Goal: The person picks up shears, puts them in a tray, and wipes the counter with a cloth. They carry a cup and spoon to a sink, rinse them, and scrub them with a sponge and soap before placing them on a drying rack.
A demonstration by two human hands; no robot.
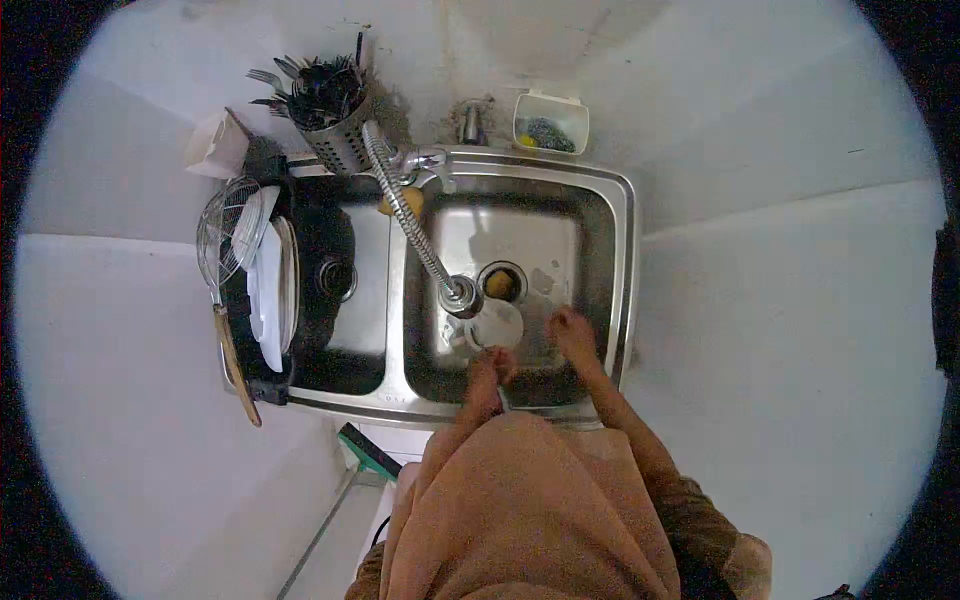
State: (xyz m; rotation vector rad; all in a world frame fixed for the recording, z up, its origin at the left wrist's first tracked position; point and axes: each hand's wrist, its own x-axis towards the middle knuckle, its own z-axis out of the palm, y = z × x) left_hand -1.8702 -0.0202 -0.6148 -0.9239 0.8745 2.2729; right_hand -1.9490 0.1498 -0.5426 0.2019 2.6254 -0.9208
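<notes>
Your left hand point(491, 368) is meeting the near edge of the white round dish point(497, 325), which is sitting within the right basin point(545, 228) near the faucet head point(460, 297), presumably for water's reach. Your right hand point(570, 333) is hovering apart; blur is hiding whether either hand's fingers are gripping.

Pale walls point(720, 80) rise here, brownish stains point(447, 55) mark the back one, whitish counter point(790, 340) stretches either side!

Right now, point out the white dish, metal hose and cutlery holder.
White dish point(498, 324), head view: round pale surface.
Metal hose point(408, 218), head view: middle of its length.
Cutlery holder point(342, 148), head view: perforated side wall.
</notes>
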